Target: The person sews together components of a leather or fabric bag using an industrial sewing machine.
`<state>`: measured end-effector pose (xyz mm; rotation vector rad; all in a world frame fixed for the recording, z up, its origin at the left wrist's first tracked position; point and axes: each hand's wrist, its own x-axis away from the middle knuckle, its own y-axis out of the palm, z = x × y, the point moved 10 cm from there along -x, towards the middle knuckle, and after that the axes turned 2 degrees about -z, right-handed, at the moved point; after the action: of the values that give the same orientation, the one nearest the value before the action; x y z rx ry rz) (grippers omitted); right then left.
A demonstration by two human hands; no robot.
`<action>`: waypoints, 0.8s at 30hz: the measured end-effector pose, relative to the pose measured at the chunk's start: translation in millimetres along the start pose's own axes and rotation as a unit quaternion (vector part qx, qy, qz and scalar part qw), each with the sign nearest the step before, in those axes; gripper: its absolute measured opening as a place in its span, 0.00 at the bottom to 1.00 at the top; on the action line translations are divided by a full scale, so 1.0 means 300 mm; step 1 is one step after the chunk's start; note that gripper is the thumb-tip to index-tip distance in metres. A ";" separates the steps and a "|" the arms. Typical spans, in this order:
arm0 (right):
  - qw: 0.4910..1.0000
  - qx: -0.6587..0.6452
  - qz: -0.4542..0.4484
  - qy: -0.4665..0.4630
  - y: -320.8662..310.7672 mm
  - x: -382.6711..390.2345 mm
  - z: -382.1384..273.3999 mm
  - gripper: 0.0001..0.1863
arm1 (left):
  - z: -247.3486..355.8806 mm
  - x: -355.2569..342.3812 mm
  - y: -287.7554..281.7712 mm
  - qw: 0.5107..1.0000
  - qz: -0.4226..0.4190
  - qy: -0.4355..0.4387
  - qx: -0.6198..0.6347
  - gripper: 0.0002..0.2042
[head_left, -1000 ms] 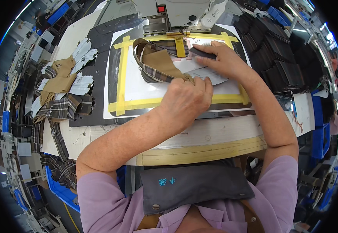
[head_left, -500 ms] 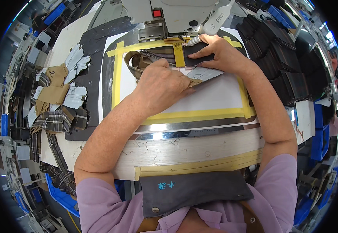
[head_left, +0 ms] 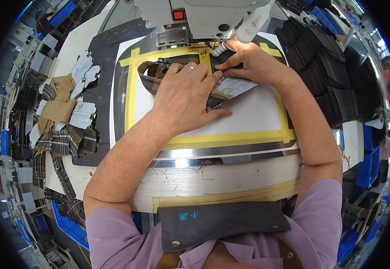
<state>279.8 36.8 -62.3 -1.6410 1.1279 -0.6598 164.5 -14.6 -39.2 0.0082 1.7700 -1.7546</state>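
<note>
A cluttered sewing workshop, seen from above: a pale worktop point(head_left: 213, 179) with a scratched front edge carries a white template board point(head_left: 257, 116) framed in yellow tape point(head_left: 130, 98), pushed up under a grey sewing machine point(head_left: 204, 15) at 12 o'clock.

At 9 o'clock, well apart from the hands, lies a heap of cut pieces point(head_left: 65, 116): tan, plaid and pale grey, spread over a dark mat point(head_left: 101, 67). Blue bins point(head_left: 69, 224) show at 7 o'clock below the worktop edge.

Inside the tape frame, toward 11 o'clock, a plaid strap point(head_left: 148, 76) curls out from under the left hand point(head_left: 186, 96). That hand lies flat, palm down, fingers stretched and close together, a ring on one finger; it presses on the fabric rather than closing around it, so its grip is open and pinning. Just right of it a grey patch point(head_left: 240, 86) lies on the board, partly under both hands.

The right hand point(head_left: 248, 60) sits just below the machine head at 12 to 1 o'clock, fingers curled down, fingertips point(head_left: 219, 67) pinching or pressing a dark piece point(head_left: 224, 56) by the needle; whether it truly clasps the piece I cannot tell.

At 2 o'clock stacks of dark fabric point(head_left: 334, 76) fill the right side, with more blue bins point(head_left: 365, 166) at 3 o'clock.
</note>
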 end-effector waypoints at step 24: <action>0.992 0.047 0.079 -0.086 0.003 0.013 0.012 0.14 | -0.013 -0.008 0.087 0.995 -0.078 -0.060 -0.004 0.29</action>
<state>284.0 34.7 -64.7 -1.4811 1.0713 -0.4537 175.9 -7.3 -62.1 -0.2406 1.7303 -1.8168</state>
